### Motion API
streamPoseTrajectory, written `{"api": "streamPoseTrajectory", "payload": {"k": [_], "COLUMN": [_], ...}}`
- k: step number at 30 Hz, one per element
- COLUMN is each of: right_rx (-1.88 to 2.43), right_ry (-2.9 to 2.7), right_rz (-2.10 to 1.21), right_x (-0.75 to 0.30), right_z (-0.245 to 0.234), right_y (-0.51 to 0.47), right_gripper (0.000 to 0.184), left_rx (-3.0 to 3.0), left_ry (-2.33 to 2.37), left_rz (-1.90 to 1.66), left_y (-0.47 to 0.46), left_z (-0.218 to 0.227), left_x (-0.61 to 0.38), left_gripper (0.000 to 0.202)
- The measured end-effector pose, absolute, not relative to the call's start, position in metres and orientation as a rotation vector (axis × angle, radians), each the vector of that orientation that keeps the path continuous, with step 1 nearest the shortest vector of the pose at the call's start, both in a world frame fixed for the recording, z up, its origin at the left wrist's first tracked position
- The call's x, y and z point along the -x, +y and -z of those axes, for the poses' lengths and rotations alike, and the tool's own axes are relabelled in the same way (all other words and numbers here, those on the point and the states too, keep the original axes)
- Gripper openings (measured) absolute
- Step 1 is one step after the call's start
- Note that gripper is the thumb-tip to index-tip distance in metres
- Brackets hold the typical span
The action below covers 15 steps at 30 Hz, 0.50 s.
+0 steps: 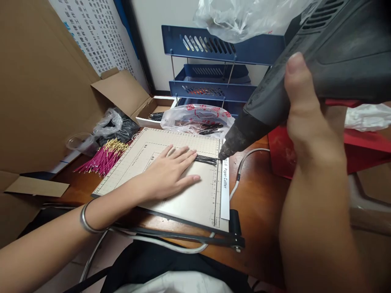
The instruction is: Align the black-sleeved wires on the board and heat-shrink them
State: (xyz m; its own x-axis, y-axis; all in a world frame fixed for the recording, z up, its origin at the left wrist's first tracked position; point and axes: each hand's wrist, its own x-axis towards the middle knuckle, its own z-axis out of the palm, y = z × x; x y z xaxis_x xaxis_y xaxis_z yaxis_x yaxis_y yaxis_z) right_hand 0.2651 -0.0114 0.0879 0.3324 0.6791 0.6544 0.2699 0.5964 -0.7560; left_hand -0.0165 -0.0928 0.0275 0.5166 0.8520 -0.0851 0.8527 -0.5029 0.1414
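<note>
My left hand [169,173] lies flat with fingers spread on the beige paper cutter [189,205]. Its fingertips press down a bundle of thin black wires [207,160], whose ends stick out toward the cutter's right edge. In my right hand [310,110] is a dark grey heat gun [271,97], with the thumb along its body and the other fingers hidden. The gun's tapered nozzle points down and left, right at the wire ends. Whether it touches them I cannot tell. The cutter's black arm [183,235] lies along the near edge.
Magenta wires with gold ends [102,156] are heaped left of the cutter. Behind it are a clear bag with dark pieces [198,122], an open carton [143,114] and blue tiered trays [210,89]. A white cable [241,169] and red bag [281,154] are at right.
</note>
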Motion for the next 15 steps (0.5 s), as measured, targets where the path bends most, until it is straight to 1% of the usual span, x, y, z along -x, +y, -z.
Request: {"api": "streamPoseTrajectory", "payload": {"k": [2, 4, 5, 7, 9, 10, 12, 13, 15], "right_rx": [0.939, 0.954, 0.965, 0.971, 0.970, 0.975, 1.003, 1.011, 0.997], "right_ry": [-1.205, -1.157, -1.127, -1.110, -1.164, -1.190, -1.217, -1.226, -1.251], "right_rz": [-0.354, -0.383, -0.398, -0.402, -0.380, -0.380, -0.414, -0.435, -0.440], "right_x": [-0.265, -0.264, -0.263, -0.262, -0.261, -0.260, -0.259, -0.258, -0.256], "right_z": [-0.091, -0.096, -0.098, -0.101, -0.102, -0.102, -0.104, -0.104, -0.105], "right_y": [-0.015, -0.017, -0.017, -0.019, -0.021, -0.023, -0.028, -0.031, -0.033], "right_gripper": [0.077, 0.072, 0.072, 0.081, 0.092, 0.093, 0.088, 0.085, 0.079], "left_rx": [-2.594, -2.602, -2.615, -2.658, -2.703, -2.717, -2.740, -2.753, -2.790], "left_ry": [1.418, 1.422, 1.439, 1.488, 1.535, 1.550, 1.557, 1.550, 1.516], "left_rz": [0.050, 0.017, -0.025, -0.156, -0.321, -0.402, -0.543, -0.600, -0.682], "left_y": [-0.102, -0.110, -0.112, -0.114, -0.112, -0.111, -0.109, -0.109, -0.110], "left_z": [-0.026, -0.024, -0.023, -0.022, -0.020, -0.019, -0.017, -0.017, -0.015], "left_x": [0.021, 0.027, 0.030, 0.033, 0.034, 0.034, 0.032, 0.032, 0.031], "left_gripper": [0.083, 0.082, 0.079, 0.069, 0.055, 0.047, 0.035, 0.034, 0.038]}}
